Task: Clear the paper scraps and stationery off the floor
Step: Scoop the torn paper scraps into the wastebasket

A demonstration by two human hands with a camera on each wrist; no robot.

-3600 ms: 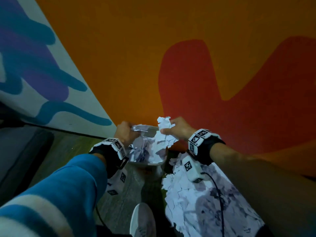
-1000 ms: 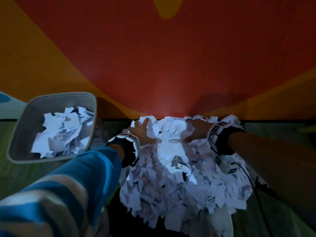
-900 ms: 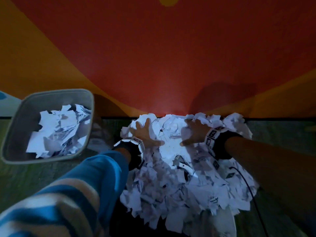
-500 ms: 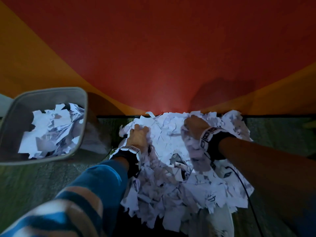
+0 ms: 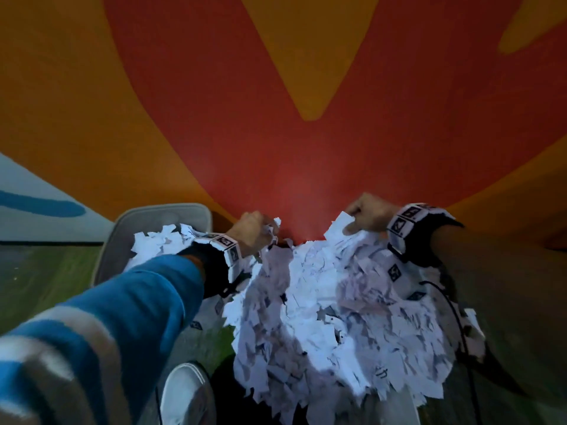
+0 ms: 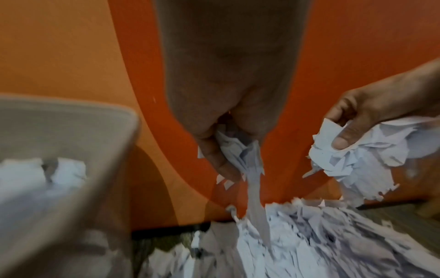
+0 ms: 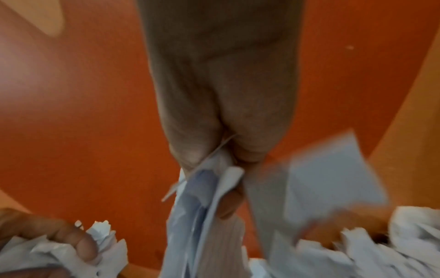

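Observation:
A big heap of torn white paper scraps covers the floor against the wall. My left hand grips a bunch of scraps lifted above the heap's far left edge, next to the grey bin. My right hand grips another bunch of scraps raised over the heap's far right side, and it also shows in the left wrist view as the right hand holding a crumpled wad. No stationery is visible.
The grey bin stands left of the heap, holding many scraps. An orange and red wall rises just behind. A white shoe rests on the greenish floor at the bottom. A black cable trails from the right wrist.
Both hands went from pressing flat on the heap to closing on handfuls and lifting them off it. The bin now lies closer beside my left hand.

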